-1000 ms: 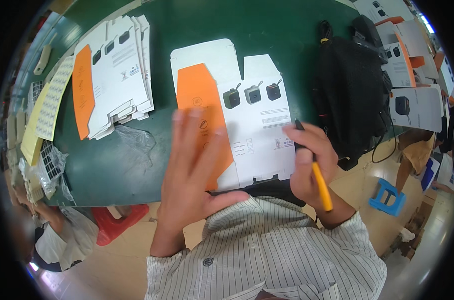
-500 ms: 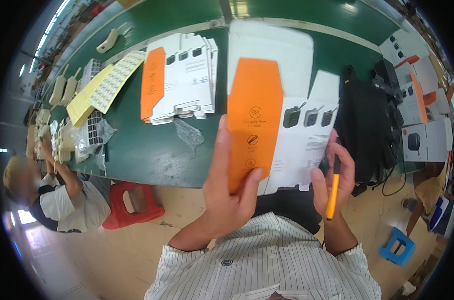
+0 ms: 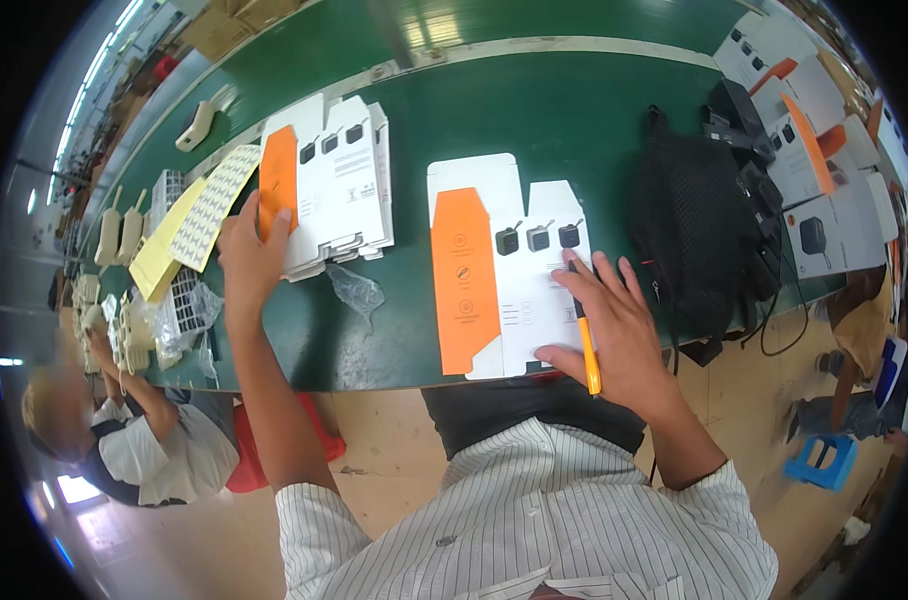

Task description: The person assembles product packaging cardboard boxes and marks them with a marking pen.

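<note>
Head view: left hand (image 3: 249, 250) is resting spread fingers on the stack of flat cartons (image 3: 329, 185); right hand (image 3: 614, 325), fingers pinching an orange pen (image 3: 586, 345), is pressing a flat carton (image 3: 504, 265) lying on the green bench (image 3: 574, 110).

bare green table (image 3: 574, 110) behind cartons, black bag (image 3: 699, 240) right

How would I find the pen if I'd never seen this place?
Start at the long green table and find the flat white and orange carton lying alone near its front edge. The right hand presses on it, holding the pen: a thin stick, black-tipped with an orange-yellow barrel, unlike the flat cartons around it.
</note>
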Available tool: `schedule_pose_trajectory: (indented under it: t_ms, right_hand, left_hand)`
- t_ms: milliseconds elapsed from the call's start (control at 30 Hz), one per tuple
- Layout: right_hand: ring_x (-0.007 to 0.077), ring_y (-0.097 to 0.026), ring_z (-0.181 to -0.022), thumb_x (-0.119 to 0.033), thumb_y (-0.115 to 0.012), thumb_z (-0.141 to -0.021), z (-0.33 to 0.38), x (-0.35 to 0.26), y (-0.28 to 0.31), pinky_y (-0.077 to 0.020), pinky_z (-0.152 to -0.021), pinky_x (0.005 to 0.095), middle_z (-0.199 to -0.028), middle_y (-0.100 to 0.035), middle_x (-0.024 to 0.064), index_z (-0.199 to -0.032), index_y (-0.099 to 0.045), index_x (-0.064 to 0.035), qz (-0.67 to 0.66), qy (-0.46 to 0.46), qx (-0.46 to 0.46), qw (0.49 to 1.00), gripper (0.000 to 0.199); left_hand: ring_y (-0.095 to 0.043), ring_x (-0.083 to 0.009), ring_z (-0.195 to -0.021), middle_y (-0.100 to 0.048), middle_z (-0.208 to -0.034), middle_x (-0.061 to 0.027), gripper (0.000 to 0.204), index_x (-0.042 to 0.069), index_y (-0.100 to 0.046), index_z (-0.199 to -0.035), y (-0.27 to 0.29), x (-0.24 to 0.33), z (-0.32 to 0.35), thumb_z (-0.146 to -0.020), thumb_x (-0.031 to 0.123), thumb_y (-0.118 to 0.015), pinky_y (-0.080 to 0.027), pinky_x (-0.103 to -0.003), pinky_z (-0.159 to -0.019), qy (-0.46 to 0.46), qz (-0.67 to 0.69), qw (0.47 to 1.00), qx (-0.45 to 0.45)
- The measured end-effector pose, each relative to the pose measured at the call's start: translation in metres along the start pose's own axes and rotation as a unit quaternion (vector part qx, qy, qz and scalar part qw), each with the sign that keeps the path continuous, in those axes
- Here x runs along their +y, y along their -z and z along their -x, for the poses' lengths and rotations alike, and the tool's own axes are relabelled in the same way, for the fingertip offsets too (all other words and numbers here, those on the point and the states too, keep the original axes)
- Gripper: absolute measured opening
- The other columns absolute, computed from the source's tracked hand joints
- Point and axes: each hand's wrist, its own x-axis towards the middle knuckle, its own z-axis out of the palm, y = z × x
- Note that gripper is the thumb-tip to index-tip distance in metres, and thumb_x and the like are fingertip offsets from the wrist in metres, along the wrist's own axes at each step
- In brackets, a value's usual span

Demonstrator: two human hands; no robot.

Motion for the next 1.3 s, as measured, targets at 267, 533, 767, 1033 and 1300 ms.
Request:
schedule_pose_trajectory:
  t_ms: [267, 533, 767, 1033, 1300]
  right_hand:
    - [0.0465, -0.042, -0.129, -0.029, -0.079, -0.073, 0.003, 0.01, 0.008, -0.024, -0.113, 0.0505, -0.137, -0.05, 0.0207, -0.129, -0.048, -0.0045, -0.053, -0.014, -0.044, 0.998, 0.069]
    - [0.0317, -0.066, -0.099, -0.011, -0.07, -0.078, 0.01, -0.004, 0.021, -0.0518, -0.085, 0.0346, -0.107, -0.065, 0.0185, -0.116, -0.059, -0.0027, -0.191, 0.05, 0.013, 0.98, 0.04]
    - [0.0084, -0.06, -0.054, -0.002, -0.07, -0.073, 0.002, -0.003, -0.009, -0.0435, -0.049, 0.021, -0.068, -0.064, 0.0067, -0.085, -0.06, -0.0022, -0.249, -0.063, 0.033, 0.966, 0.016]
    - [0.0157, -0.061, -0.05, -0.003, -0.071, -0.07, -0.002, -0.001, -0.014, -0.0449, -0.049, 0.023, -0.063, -0.061, 0.0074, -0.082, -0.06, -0.0023, -0.21, -0.021, 0.042, 0.977, 0.016]
    - [0.018, -0.062, -0.052, -0.001, -0.071, -0.07, -0.004, -0.002, -0.013, -0.0469, -0.05, 0.0246, -0.063, -0.062, 0.0097, -0.08, -0.059, -0.001, -0.211, -0.026, 0.035, 0.976, 0.015]
  left_hand:
    - [-0.022, -0.0426, -0.142, -0.028, -0.153, -0.0189, 0.099, 0.008, -0.043, -0.141, -0.007, 0.117, 0.147, -0.062, 0.056, -0.078, -0.019, -0.057, -0.112, -0.397, 0.162, 0.887, -0.169]
    - [-0.025, -0.0399, -0.142, -0.034, -0.151, -0.0166, 0.093, 0.005, -0.044, -0.139, -0.036, 0.118, 0.16, -0.066, 0.053, -0.076, -0.02, -0.056, -0.112, -0.394, 0.143, 0.891, -0.175]
    - [-0.031, -0.0353, -0.14, -0.043, -0.146, -0.0109, 0.092, 0.006, -0.049, -0.137, -0.043, 0.117, 0.161, -0.07, 0.067, -0.065, -0.022, -0.053, -0.112, -0.402, 0.108, 0.895, -0.162]
    - [-0.032, -0.0337, -0.14, -0.043, -0.146, -0.0091, 0.089, 0.007, -0.05, -0.136, -0.043, 0.117, 0.157, -0.07, 0.065, -0.065, -0.022, -0.052, -0.112, -0.397, 0.11, 0.895, -0.172]
    - [-0.033, -0.0331, -0.139, -0.044, -0.146, -0.0094, 0.087, 0.007, -0.051, -0.136, -0.043, 0.119, 0.158, -0.071, 0.063, -0.066, -0.022, -0.051, -0.113, -0.393, 0.115, 0.897, -0.167]
